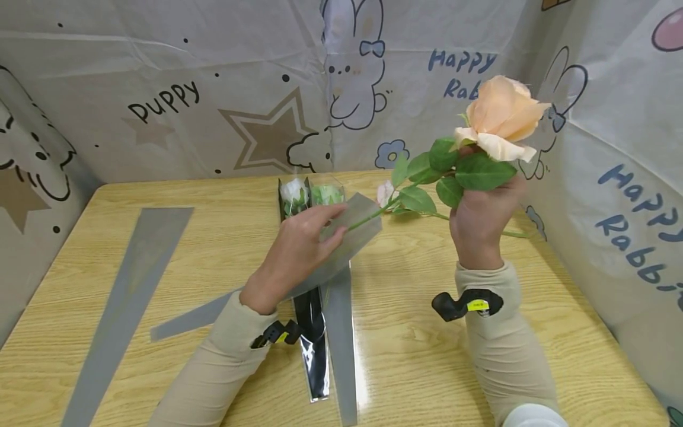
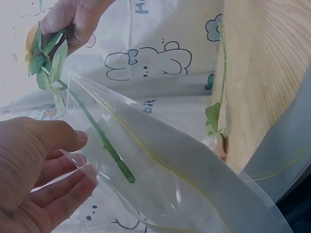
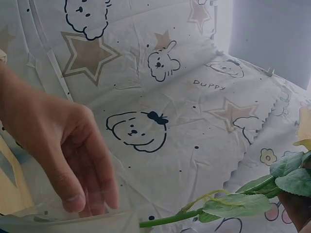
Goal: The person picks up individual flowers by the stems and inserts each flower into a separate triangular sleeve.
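My right hand [image 1: 487,210] grips a peach artificial rose [image 1: 504,118] just under its bloom, among the green leaves. The rose's stem [image 2: 99,128] slants down into the wide mouth of a grey and clear flower sleeve [image 1: 354,237]. At that mouth, the left hand [image 1: 299,246] holds the film edge between thumb and fingers. In the left wrist view, the cut stem end shows inside the clear film. The sleeve's narrow tail reaches left across the table. The right hand's fingertips are hidden behind leaves in the head view.
A flat grey sleeve [image 1: 128,296] lies on the left of the wooden table [image 1: 416,356]. Under the left arm are a white rose [image 1: 294,194] in a black sleeve and a green flower [image 1: 326,194] in a grey one. A pale pink flower [image 1: 386,193] lies behind, before printed cloth walls.
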A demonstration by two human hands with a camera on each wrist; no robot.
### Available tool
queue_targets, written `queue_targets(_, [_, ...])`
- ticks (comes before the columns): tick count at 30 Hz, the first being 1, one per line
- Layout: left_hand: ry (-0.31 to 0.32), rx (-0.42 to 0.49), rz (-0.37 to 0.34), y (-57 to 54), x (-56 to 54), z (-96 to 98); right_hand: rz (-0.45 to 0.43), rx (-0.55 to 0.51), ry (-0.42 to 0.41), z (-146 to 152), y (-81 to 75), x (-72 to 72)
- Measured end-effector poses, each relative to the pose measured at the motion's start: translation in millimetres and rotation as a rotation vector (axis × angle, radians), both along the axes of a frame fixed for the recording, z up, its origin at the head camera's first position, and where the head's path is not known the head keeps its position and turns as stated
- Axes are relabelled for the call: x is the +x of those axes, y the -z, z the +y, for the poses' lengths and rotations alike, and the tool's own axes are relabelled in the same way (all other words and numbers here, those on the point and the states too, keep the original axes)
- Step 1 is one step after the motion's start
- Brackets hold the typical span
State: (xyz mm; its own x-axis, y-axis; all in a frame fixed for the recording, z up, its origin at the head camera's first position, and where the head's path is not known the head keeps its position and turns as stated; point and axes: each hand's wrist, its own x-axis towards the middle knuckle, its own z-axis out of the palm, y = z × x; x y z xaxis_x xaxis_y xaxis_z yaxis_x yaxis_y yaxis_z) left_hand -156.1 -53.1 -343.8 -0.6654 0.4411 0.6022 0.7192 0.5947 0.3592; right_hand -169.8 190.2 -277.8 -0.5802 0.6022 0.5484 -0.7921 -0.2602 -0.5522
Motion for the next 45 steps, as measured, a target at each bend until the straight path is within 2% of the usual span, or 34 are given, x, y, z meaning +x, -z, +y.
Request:
queue_targets(5, [-0.001, -0.002, 0.005, 0.5, -0.1, -0.1, -0.040, 0.029, -0.015, -6, 5.3, -0.8])
queue_targets(11, [0.010, 0.006, 0.012, -0.6, -0.2, 0.6, -0.044, 0.080, -0.035, -11, 11.6, -1.9])
queue_targets(22, [0.018, 0.022, 0.046, -2.1, 0.3, 2.5, -0.104, 0.094, -0.111, -24, 21.1, 0.5])
queue_targets(28, [0.019, 0.024, 0.049, -2.7, 0.8, 3.0, -0.131, 0.156, -0.106, -29, 23.0, 1.6])
queue_targets(45, [0.008, 0.041, 0.053, -3.2, 1.9, 0.7, -0.141, 0.189, -0.118, -34, 29.7, 3.1])
